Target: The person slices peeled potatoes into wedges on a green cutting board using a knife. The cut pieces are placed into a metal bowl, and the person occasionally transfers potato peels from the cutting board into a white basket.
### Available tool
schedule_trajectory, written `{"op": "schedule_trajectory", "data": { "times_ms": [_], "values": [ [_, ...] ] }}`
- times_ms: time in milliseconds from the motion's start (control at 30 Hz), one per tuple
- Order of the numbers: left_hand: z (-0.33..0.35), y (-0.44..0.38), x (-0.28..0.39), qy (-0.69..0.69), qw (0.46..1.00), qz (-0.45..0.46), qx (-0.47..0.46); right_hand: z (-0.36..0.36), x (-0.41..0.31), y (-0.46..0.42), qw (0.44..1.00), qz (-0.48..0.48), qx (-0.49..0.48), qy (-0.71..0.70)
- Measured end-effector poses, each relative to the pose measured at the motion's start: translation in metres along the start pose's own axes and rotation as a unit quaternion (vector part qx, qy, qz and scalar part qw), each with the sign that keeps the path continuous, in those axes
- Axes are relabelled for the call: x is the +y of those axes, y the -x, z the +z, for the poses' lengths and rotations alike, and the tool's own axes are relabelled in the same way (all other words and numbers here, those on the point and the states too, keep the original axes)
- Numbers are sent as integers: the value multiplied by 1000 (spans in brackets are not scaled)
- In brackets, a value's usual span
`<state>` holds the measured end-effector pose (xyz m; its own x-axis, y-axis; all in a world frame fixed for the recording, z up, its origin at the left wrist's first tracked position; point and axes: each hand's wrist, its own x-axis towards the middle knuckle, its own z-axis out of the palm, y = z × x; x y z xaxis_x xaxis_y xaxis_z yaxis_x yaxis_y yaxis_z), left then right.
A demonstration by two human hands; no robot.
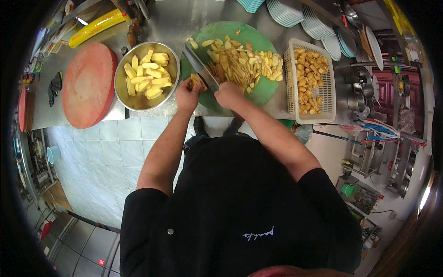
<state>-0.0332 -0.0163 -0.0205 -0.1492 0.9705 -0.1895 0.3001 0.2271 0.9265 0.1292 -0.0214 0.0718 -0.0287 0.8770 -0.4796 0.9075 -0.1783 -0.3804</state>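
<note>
On a round green cutting board [238,31], my left hand [188,97] grips a partly peeled piece of root [197,81] that looks like galangal or ginger. My right hand [230,95] is closed around the handle of a broad-bladed cleaver [200,65]. The blade slants just right of the held piece; I cannot tell whether they touch. A heap of brown and yellow peelings [235,65] covers the board's middle and right. Left of the board, a steel bowl [119,74] holds several peeled yellow chunks [150,76].
A white plastic basket [292,104] of knobbly roots [309,79] stands to the right. A thick red round board [90,86] lies far left, beyond the bowl. Stacked plates [285,12] line the back right. A yellow roll [98,27] rests back left. The steel counter [168,20] ends just before me.
</note>
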Motion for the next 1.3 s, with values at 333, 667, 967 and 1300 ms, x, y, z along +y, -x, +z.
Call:
{"op": "schedule_trajectory", "data": {
  "times_ms": [333, 667, 967, 1300],
  "values": [
    [2, 3, 9, -59, 997, -1, 39, -18, -11, 45, 999, -29, 35, -4],
    [0, 0, 5, -83, 996, -1, 15, -12, -16, 35, 1000, -3, 14, 15],
    [-13, -3, -5, 30, 995, 3, -95, 5, -9, -8, 1000, 14, -10, 0],
    [3, 2, 9, -45, 998, 29, -23, 5, 14, 6, 1000, -7, 23, -15]
  ]
}}
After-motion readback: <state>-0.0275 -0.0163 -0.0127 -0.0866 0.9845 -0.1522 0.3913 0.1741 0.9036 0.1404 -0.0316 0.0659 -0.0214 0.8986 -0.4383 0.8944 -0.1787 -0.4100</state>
